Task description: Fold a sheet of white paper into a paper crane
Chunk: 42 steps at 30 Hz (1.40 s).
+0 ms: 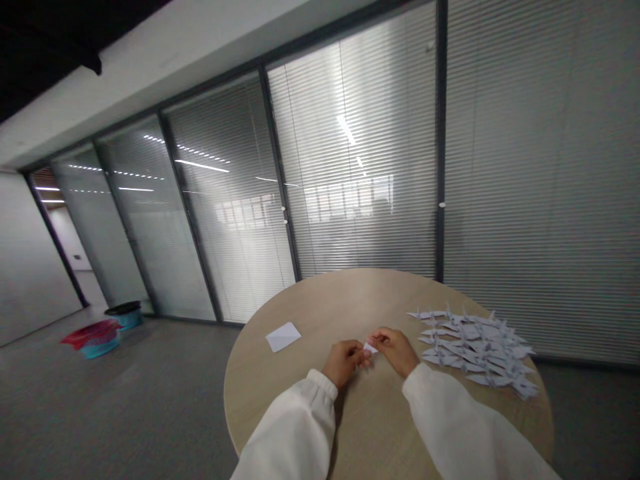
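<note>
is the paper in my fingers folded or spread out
Folded, it seems: the paper between the left hand and right hand is a small angular piece. Too tiny to make out its creases.

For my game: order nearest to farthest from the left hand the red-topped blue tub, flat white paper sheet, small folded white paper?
1. Folded paper, touching the left hand.
2. Paper sheet, left on the table.
3. Red-topped tub, far left on the floor.

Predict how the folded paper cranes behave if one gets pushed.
The paper cranes are probably light, being folded paper. Their thin, pointed tips look apt to bend. Crowded together, a pushed one would likely nudge or snag neighbours.
</note>
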Available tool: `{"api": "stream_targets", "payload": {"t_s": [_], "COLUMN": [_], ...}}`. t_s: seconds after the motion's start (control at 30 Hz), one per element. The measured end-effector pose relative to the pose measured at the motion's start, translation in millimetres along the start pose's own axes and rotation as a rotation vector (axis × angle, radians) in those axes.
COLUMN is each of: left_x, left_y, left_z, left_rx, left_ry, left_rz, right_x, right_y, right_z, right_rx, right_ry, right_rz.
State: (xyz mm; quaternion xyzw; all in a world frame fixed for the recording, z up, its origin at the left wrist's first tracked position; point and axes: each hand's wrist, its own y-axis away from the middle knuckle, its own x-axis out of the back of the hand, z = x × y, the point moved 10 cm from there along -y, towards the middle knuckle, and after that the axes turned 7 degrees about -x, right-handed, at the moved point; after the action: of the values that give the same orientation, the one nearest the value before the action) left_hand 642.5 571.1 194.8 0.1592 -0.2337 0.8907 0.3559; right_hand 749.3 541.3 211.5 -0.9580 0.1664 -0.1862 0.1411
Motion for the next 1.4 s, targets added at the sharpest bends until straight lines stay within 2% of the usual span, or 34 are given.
{"api": "stream_targets", "payload": {"t_s": [0.17, 0.4, 0.7, 0.9, 1.1, 1.27, 1.4], "left_x": [7.8, 8.3, 36.5, 40.9, 35.6, 33.9, 35.0], "left_y": [-2, -4, 0, 2, 3, 4, 3], "left_z": [-10, -11, 26, 29, 30, 33, 31], "left_rx": [0.016, 0.03, -0.141, -0.166, -0.183, -0.205, -0.201], "left_ry": [0.056, 0.093, -0.23, -0.324, -0.294, -0.306, -0.32], "left_rz": [0.056, 0.064, 0.263, 0.259, 0.218, 0.204, 0.21], "right_x": [-5, 0, 1, -9, -18, -11, -7], "right_y": [-2, -2, -3, -2, 2, 4, 5], "right_z": [9, 9, 15, 22, 12, -3, -5], "right_rx": [-0.041, -0.051, -0.171, -0.234, -0.205, -0.13, -0.133], "right_ry": [-0.035, -0.038, -0.33, -0.405, -0.324, -0.251, -0.259], "right_rz": [-0.063, -0.021, -0.028, -0.095, -0.19, -0.154, -0.125]}}
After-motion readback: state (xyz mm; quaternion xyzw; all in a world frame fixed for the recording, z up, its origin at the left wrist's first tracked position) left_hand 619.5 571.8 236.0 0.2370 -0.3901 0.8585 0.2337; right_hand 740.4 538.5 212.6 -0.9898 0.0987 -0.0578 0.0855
